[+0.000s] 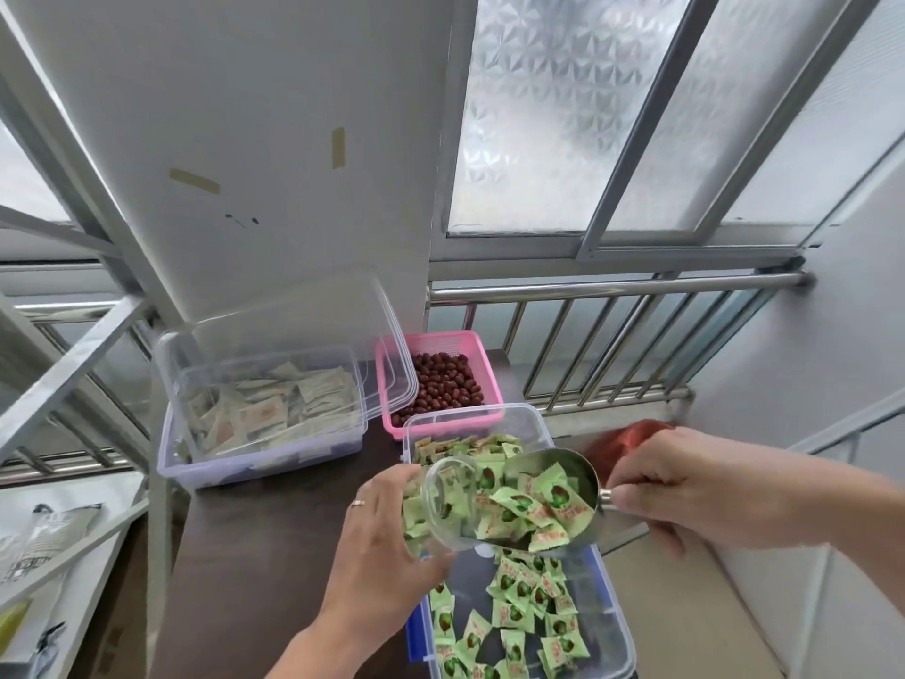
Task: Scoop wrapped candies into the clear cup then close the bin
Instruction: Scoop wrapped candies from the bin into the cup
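Where the dark surface (274,556) fills the lower middle of the frame, an open clear bin (607,624) sits at lower centre-right, with green wrapped candies (519,615) strewn across its floor. At centre left stands a second clear bin (254,414) of pale packets, its lid (313,325) tilted up behind it. Just right of that, a pink basket (440,384) holds dark red fruit, touching the far edge of the candy bin.

Above the candy bin, the left hand (377,546) holds the cup (455,507), fingers wrapped round its side; the cup is tipped with its mouth toward the right and already has candies inside. A ring (358,503) shows on one finger. From the right edge, the right hand (671,487) has its fingers closed on the handle of a metal scoop (553,502), heaped with candies, its front lip at the cup's mouth. Something red (631,443), blurred, lies behind the right hand.
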{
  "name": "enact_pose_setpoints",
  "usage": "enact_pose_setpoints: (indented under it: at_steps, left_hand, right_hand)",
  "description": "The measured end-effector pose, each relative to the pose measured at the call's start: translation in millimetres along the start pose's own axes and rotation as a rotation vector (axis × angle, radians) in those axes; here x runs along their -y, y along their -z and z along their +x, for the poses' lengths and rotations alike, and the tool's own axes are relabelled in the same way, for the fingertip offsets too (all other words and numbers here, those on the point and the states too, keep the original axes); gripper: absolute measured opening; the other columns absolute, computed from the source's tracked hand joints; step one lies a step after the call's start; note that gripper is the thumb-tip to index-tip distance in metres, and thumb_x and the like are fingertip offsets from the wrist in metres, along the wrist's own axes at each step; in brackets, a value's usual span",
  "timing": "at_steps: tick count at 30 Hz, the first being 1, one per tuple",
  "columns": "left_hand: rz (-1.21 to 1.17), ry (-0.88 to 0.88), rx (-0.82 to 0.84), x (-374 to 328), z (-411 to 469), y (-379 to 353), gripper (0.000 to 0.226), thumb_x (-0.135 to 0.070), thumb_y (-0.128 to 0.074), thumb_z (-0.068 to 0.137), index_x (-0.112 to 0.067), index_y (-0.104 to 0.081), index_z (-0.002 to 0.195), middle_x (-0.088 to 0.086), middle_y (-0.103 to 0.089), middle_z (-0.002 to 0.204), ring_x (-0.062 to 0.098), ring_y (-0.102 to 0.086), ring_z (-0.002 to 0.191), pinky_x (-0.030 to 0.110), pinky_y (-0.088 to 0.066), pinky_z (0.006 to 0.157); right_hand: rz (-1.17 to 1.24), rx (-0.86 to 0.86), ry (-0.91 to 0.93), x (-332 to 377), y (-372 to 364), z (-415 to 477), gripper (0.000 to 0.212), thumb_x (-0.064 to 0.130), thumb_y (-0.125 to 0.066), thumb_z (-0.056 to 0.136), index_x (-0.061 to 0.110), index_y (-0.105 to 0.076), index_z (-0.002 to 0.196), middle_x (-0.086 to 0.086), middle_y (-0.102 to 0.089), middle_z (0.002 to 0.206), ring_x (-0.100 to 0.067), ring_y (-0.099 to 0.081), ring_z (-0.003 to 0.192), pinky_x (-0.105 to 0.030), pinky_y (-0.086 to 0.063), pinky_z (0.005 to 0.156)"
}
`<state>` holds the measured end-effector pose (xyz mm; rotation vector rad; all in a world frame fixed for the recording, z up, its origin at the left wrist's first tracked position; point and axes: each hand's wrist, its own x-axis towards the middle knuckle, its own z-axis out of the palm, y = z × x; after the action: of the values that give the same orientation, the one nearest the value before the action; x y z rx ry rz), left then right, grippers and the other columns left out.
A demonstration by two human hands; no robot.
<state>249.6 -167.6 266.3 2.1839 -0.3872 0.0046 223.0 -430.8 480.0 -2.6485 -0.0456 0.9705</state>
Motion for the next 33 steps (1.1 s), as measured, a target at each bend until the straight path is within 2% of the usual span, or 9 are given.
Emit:
enact_pose_setpoints:
  at_steps: [2,7,10,12,15,20,24,26,33]
  left_hand:
    - [0.042,-0.036,0.014,-1,0,-1,0.082,-0.046,-0.083,0.061,-0.042,-0.039,0.13,-0.043,-0.031,0.12,-0.003,-0.038,0.11,0.029,-0.042,0.1]
    - [0.006,-0.009,-0.016,1,0,-6,0.083,-0.05,-0.081,0.062,-0.036,-0.042,0.134,-0.024,-0.047,0.125,0.002,-0.043,0.119,0.033,-0.045,0.102]
    - [-0.028,0.019,-0.018,5,-4,-6,0.083,-0.054,-0.082,0.062,-0.04,-0.041,0.133,-0.022,-0.05,0.126,0.003,-0.046,0.119,0.033,-0.048,0.099]
    - [-0.051,0.036,-0.035,9,-7,-5,0.081,-0.054,-0.083,0.061,-0.042,-0.042,0.13,-0.024,-0.051,0.123,0.004,-0.048,0.116,0.033,-0.049,0.096]
    - [-0.094,0.084,-0.075,18,-14,-3,0.083,-0.052,-0.087,0.058,-0.044,-0.041,0.128,-0.023,-0.052,0.121,0.005,-0.051,0.113,0.034,-0.051,0.093]
    - [-0.171,0.172,-0.103,32,-27,-4,0.088,-0.039,-0.093,0.055,-0.048,-0.041,0.125,-0.023,-0.057,0.117,0.01,-0.057,0.111,0.039,-0.054,0.092]
    - [-0.198,0.178,-0.083,33,-32,-6,0.089,-0.036,-0.094,0.055,-0.048,-0.041,0.125,-0.021,-0.058,0.119,0.011,-0.058,0.112,0.042,-0.054,0.093]
    - [-0.206,0.163,-0.081,31,-32,-6,0.09,-0.034,-0.095,0.055,-0.052,-0.04,0.124,-0.022,-0.057,0.119,0.011,-0.057,0.113,0.041,-0.053,0.093]
    - [-0.219,0.126,-0.096,27,-30,1,0.093,-0.034,-0.096,0.054,-0.062,-0.036,0.119,-0.021,-0.058,0.12,0.013,-0.057,0.114,0.033,-0.053,0.091]
  right_hand:
    - [-0.243,-0.003,0.058,18,9,7,0.036,0.039,-0.044,0.098,0.019,-0.066,0.077,0.006,-0.073,0.07,-0.017,-0.065,0.065,-0.036,-0.059,0.075]
    - [-0.54,-0.043,0.175,46,25,14,0.038,0.037,-0.036,0.093,0.015,-0.065,0.084,0.003,-0.066,0.072,-0.021,-0.062,0.066,-0.042,-0.059,0.067]
    - [-0.44,-0.092,0.109,38,31,1,0.028,0.035,-0.047,0.097,0.022,-0.069,0.084,0.003,-0.064,0.071,-0.016,-0.057,0.064,-0.036,-0.056,0.071]
    - [-0.313,-0.069,0.011,23,27,-8,0.038,0.036,-0.046,0.099,0.019,-0.065,0.071,0.002,-0.07,0.067,-0.008,-0.058,0.058,-0.029,-0.056,0.07]
    - [0.033,-0.072,-0.186,-7,-9,-13,0.046,0.034,-0.047,0.1,0.008,-0.063,0.065,0.002,-0.069,0.057,-0.006,-0.053,0.044,-0.015,-0.045,0.048]
    - [0.495,0.046,-0.47,-42,-103,10,0.037,0.025,-0.049,0.098,0.01,-0.06,0.065,-0.002,-0.064,0.054,-0.013,-0.039,0.033,-0.02,-0.03,0.031]
    - [0.579,0.071,-0.596,-51,-149,38,0.04,0.014,-0.046,0.094,0.016,-0.063,0.058,-0.006,-0.067,0.055,-0.012,-0.039,0.03,-0.018,-0.028,0.031]
    - [0.6,0.069,-0.646,-52,-161,53,0.031,0.012,-0.044,0.094,0.012,-0.062,0.069,-0.007,-0.066,0.053,-0.012,-0.038,0.03,-0.017,-0.027,0.032]
    - [0.641,-0.223,-0.617,-48,-187,108,0.045,0.024,-0.046,0.103,0.012,-0.057,0.061,0.006,-0.048,0.026,-0.007,-0.041,0.027,-0.017,-0.032,0.037]
